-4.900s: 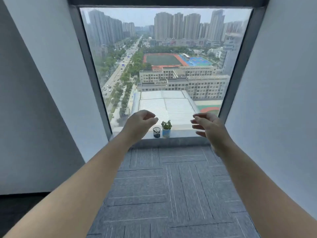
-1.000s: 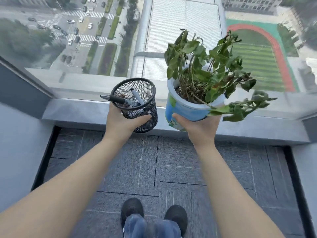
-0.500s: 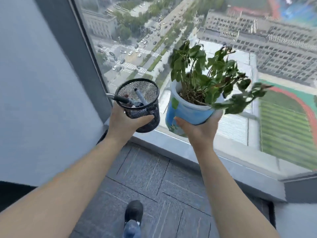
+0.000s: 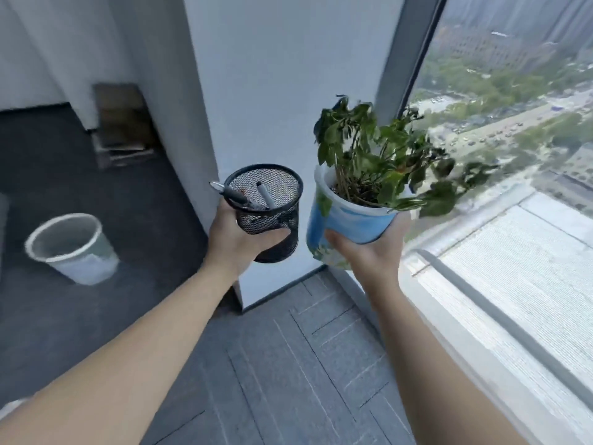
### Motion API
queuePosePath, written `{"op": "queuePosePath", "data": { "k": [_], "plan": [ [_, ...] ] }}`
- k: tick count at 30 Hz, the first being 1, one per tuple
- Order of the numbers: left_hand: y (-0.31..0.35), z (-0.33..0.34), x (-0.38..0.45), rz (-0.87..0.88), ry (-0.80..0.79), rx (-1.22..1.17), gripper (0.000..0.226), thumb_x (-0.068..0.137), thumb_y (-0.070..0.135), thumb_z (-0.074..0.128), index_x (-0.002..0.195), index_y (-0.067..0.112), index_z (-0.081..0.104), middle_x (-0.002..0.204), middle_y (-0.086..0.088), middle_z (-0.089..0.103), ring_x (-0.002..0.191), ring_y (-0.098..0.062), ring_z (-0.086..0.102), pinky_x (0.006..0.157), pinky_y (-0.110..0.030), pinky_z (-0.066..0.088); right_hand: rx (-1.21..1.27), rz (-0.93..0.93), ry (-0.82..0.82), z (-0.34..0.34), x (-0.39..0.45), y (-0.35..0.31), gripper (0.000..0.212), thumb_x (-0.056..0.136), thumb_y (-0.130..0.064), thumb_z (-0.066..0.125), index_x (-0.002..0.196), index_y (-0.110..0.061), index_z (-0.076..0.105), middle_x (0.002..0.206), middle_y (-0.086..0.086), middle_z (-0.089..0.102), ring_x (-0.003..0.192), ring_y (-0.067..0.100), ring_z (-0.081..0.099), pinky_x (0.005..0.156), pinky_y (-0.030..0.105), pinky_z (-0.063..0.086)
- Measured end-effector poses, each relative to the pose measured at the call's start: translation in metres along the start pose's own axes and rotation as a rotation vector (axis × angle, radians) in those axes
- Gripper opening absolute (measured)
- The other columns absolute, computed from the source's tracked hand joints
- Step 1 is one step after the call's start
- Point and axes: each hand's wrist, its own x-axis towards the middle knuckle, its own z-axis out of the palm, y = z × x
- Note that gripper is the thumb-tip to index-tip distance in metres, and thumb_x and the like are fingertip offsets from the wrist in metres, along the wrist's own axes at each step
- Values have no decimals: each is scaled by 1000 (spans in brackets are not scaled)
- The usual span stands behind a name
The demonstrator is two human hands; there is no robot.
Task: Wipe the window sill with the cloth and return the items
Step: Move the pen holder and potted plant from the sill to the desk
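My left hand point(image 4: 239, 239) grips a black mesh pen holder point(image 4: 268, 213) with two markers inside, held in the air in front of the white wall. My right hand point(image 4: 372, 252) cups the bottom of a blue and white pot point(image 4: 348, 220) with a leafy green plant point(image 4: 382, 155), lifted beside the pen holder. The window sill point(image 4: 481, 364) runs along the right side under the glass, with nothing on the part I see. No cloth is in view.
A white wall pillar point(image 4: 272, 91) stands straight ahead. A grey waste bin point(image 4: 72, 248) sits on the dark floor at the left, with flat boards point(image 4: 122, 123) leaning against the wall behind it. Grey carpet tiles point(image 4: 288, 380) lie under my arms.
I have turned left, away from the window, carrying the pen holder and the plant pot lifted from the sill. The waste bin and dark floor have come into view.
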Motion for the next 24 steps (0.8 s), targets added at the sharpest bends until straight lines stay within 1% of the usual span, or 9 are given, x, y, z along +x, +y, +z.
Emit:
{"op": "queuePosePath", "data": {
  "k": [3,6,9,12,15,17,19,22,24],
  "plan": [
    [1,-87,-8,27,133,57,61,34,42,74,88,33,46,105,-3,64,104,-20,59,93,-34,47,103,-39,-107,75,-19,-33,70,46,-19,84,100,-33,42,101,-15,53,93,-12,56,85,17,50],
    [3,-174,-22,48,285,131,56,36,43,74,81,40,41,104,-3,63,104,-22,59,95,-43,47,188,-69,-208,150,-41,-65,84,43,-30,83,114,-12,41,107,-10,53,101,-4,56,90,19,49],
    [3,-255,-36,58,425,162,59,37,44,75,88,34,47,98,2,63,102,-22,59,94,-48,47,244,-95,-338,218,-64,-97,90,42,-32,82,116,-11,35,106,-19,47,97,-22,49,85,4,43],
    [4,-320,-52,62,527,181,64,39,41,77,94,25,50,105,-8,64,103,-24,60,93,-51,47,291,-105,-469,281,-86,-125,87,44,-26,84,116,-13,36,103,-23,46,93,-25,49,82,4,43],
    [6,-376,-69,62,629,171,56,38,39,75,87,35,47,100,3,63,98,-13,61,89,-36,49,325,-135,-585,342,-106,-151,79,48,-12,84,112,-17,38,102,-24,46,89,-27,49,79,-1,42],
    [6,-408,-79,55,708,179,55,37,40,74,84,39,46,97,9,61,97,-12,61,88,-35,49,375,-147,-663,380,-119,-167,75,50,-3,86,102,-29,39,100,-23,47,87,-25,51,78,0,44],
    [5,-438,-87,46,791,186,55,36,41,74,83,39,46,95,13,61,97,-14,60,90,-37,49,419,-170,-726,416,-130,-180,77,48,-7,86,101,-33,37,101,-23,46,89,-25,51,79,0,43],
    [4,-489,-102,14,926,202,58,36,41,75,87,37,47,98,9,62,100,-14,60,93,-41,48,483,-178,-836,475,-149,-202,86,44,-22,84,116,-20,35,107,-24,43,96,-24,48,86,8,45],
    [3,-523,-112,23,995,214,60,37,40,77,90,37,48,104,4,64,104,-15,60,96,-44,47,525,-191,-904,510,-166,-220,91,43,-23,83,119,-15,33,107,-24,43,95,-25,47,85,6,44]
  ]
}}
